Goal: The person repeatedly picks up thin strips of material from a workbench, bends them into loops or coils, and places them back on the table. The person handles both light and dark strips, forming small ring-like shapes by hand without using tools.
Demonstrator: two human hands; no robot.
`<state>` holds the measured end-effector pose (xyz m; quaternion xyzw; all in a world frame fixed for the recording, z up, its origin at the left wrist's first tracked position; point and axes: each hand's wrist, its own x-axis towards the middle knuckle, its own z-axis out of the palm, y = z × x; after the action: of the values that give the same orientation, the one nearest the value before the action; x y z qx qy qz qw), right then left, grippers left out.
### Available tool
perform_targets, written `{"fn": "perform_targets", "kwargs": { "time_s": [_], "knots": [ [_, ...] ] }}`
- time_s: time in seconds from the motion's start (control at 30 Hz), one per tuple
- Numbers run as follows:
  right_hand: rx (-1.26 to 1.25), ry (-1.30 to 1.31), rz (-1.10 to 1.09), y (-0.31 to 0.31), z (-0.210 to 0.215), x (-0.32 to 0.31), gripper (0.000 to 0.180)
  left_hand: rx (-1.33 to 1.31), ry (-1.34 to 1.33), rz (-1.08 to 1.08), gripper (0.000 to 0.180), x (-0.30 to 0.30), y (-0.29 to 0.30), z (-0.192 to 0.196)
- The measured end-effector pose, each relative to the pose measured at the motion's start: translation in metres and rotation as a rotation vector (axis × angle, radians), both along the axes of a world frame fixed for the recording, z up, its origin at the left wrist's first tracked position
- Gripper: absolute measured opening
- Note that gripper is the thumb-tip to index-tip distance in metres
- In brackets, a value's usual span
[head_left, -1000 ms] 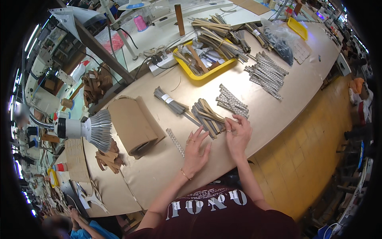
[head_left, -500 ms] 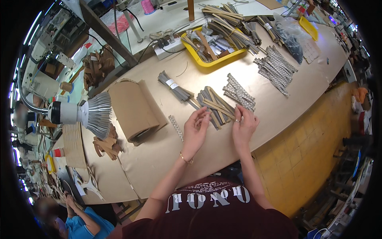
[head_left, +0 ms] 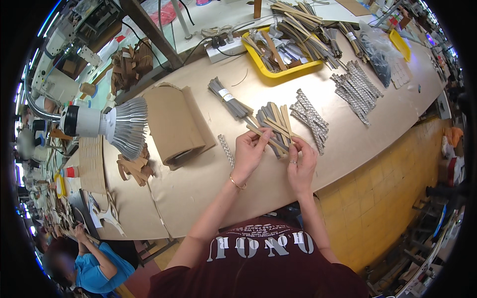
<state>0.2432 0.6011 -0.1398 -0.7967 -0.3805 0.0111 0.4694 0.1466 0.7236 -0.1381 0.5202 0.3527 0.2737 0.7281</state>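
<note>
My left hand (head_left: 250, 151) and my right hand (head_left: 300, 161) together pinch a thin tan strip (head_left: 268, 138) held just above the workbench. The strip lies slantwise between the fingertips of both hands. Right behind it sits a loose pile of tan and grey strips (head_left: 274, 121). A single braided silver strip (head_left: 226, 150) lies on the bench left of my left hand. A heap of braided silver strips (head_left: 310, 116) lies to the right of the pile.
A brown paper roll (head_left: 176, 126), a banded grey bundle (head_left: 228, 98) and a yellow tray (head_left: 278, 72) of strips lie farther back. A finned lamp head (head_left: 112, 125) hangs at left. More braided strips (head_left: 355, 89) lie far right. Another person in blue (head_left: 87, 263) sits lower left.
Both hands have lifted off the pile and drawn closer together, now pinching one tan strip between them. The view has shifted slightly.
</note>
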Motion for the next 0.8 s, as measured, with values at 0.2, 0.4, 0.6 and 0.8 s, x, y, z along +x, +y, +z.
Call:
{"fn": "perform_targets", "kwargs": {
  "time_s": [0.2,0.4,0.6,0.8],
  "knots": [
    [0.061,0.154,-0.206,-0.008,-0.004,0.012,0.017,0.029,0.059,0.021,0.029,-0.009,0.02,0.0],
    [0.103,0.273,-0.168,-0.015,0.0,0.023,0.018,0.122,0.173,0.06,0.046,-0.015,0.032,-0.004],
    [0.222,0.519,0.03,-0.012,0.007,0.003,0.018,0.704,0.265,0.116,0.035,-0.036,-0.008,0.022],
    [0.145,0.513,0.18,-0.009,0.028,-0.02,0.021,0.3,-0.086,0.279,0.022,-0.048,-0.037,0.041]
  ]
}}
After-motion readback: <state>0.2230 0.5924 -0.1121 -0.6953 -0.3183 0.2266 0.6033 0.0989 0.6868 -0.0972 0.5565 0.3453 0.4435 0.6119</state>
